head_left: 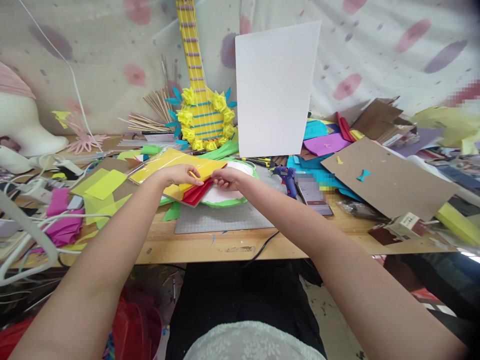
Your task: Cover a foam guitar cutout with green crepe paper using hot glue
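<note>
A packet of coloured paper in a clear sleeve (161,167) lies in front of me, yellow on top, with red sheets (197,194) fanning out at its near right end. My left hand (182,176) is bent over the packet, its thumb and fingers closed on the yellow layer beside the opening. At the red sheets' right edge, my right hand (227,179) pinches the paper between thumb and fingers. Under the packet and my right hand is a white round piece with a green rim (225,197), partly hidden. It rests on a grey cutting mat (225,220).
A yellow paper guitar (204,120) and a white board (275,90) stand at the back. To the right are a blue glue gun (287,179), a phone (313,195) and brown cardboard (390,177). Cables and yellow paper scraps (101,185) crowd the left.
</note>
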The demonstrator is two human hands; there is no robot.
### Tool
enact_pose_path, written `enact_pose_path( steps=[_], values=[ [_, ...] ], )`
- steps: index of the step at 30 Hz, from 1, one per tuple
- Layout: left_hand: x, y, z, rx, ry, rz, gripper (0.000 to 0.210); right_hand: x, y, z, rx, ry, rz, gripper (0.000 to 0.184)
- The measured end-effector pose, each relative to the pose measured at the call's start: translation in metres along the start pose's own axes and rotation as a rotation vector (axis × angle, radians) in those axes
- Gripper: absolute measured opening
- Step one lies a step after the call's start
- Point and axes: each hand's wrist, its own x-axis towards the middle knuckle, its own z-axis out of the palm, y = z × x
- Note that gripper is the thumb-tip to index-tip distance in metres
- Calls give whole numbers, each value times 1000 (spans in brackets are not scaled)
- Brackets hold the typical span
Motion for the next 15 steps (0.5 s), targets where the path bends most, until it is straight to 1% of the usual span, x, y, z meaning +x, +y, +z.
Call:
enact_pose_path(
  steps=[2, 5, 7, 11, 15],
  values=[
    [2, -2, 1, 9, -22, -2, 69, 1, 1, -1, -5, 1, 3, 27],
    [2, -3, 1, 28, -4, -24, 68, 5, 3, -2, -6, 11, 7, 27],
    [0, -2, 1, 10, 9, -3, 65, 7, 4, -1, -10, 28, 16, 26],
    [-6, 3, -2, -30, 36, 30, 59, 9, 5, 6, 5, 94, 5, 26],
    [-12, 9, -3, -54, 25, 44, 58, 8, 2, 14, 21, 147, -30, 26]
  ],
)
